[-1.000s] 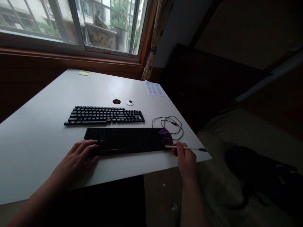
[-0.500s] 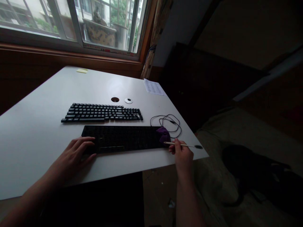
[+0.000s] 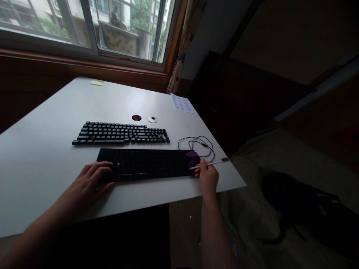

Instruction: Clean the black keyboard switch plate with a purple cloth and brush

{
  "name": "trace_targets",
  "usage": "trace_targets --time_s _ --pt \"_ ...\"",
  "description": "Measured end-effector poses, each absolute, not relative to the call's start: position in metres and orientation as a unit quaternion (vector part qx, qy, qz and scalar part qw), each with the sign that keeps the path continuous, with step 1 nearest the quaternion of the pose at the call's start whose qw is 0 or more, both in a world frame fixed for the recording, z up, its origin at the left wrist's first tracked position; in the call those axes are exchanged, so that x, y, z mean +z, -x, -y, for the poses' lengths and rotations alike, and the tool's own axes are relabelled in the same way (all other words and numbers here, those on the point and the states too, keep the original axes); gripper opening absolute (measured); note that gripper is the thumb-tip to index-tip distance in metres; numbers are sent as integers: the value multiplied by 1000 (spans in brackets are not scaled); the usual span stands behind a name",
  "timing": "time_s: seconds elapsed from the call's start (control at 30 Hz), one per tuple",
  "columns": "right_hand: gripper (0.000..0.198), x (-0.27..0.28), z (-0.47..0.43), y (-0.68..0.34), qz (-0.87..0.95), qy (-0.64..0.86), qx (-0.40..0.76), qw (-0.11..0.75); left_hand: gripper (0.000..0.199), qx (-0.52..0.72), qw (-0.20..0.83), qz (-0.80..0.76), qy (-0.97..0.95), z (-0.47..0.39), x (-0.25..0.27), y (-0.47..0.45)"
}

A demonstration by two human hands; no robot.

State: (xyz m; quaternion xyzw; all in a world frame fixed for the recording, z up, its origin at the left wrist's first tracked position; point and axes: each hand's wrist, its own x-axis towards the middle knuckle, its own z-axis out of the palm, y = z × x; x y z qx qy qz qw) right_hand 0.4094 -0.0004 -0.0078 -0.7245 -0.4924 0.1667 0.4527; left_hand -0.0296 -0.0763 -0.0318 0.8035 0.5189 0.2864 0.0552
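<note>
A black keyboard base (image 3: 157, 163) lies lengthwise near the front of the white desk, too dark to make out in detail. My left hand (image 3: 94, 177) rests on its left end, fingers stretched over the top and thumb by the front edge. At the right end, my right hand (image 3: 208, 176) is closed round the thin pale handle of a brush (image 3: 214, 163), its dark head pointing right. A bunched purple cloth (image 3: 192, 158) lies on the base against that hand; whether the fingers grip it too, I cannot tell. Behind the base, dark keycaps (image 3: 114, 133) are laid out in keyboard rows.
A thin black cable (image 3: 209, 145) lies coiled behind my right hand. Farther back are a cable hole (image 3: 136, 118), its round cover (image 3: 152, 119), a printed sheet (image 3: 182, 103) and yellow sticky notes (image 3: 97, 82). The desk's right edge (image 3: 221, 146) runs close to the brush head.
My right hand has moved left and slightly away from me with the brush, whose head has swung up and left. My left hand stays on the keyboard base.
</note>
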Motion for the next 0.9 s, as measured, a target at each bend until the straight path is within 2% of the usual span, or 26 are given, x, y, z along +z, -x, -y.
trace_targets --time_s 0.23,0.47,0.6,0.77,0.9 --pt "67 -7 2 -438 466 773 90 421 38 284 57 -524 -801 76 -31 29" --pt "67 -16 -2 -403 509 736 122 429 37 285 58 -524 -801 76 -35 31" --pt "64 -17 -5 -392 552 723 68 411 36 287 53 -520 -803 75 -36 32" --pt "58 -13 -5 -419 514 756 15 405 34 284 54 -521 -803 76 -34 32" --pt "52 -9 -3 -417 523 757 17 391 34 288 55 -519 -803 76 -34 31"
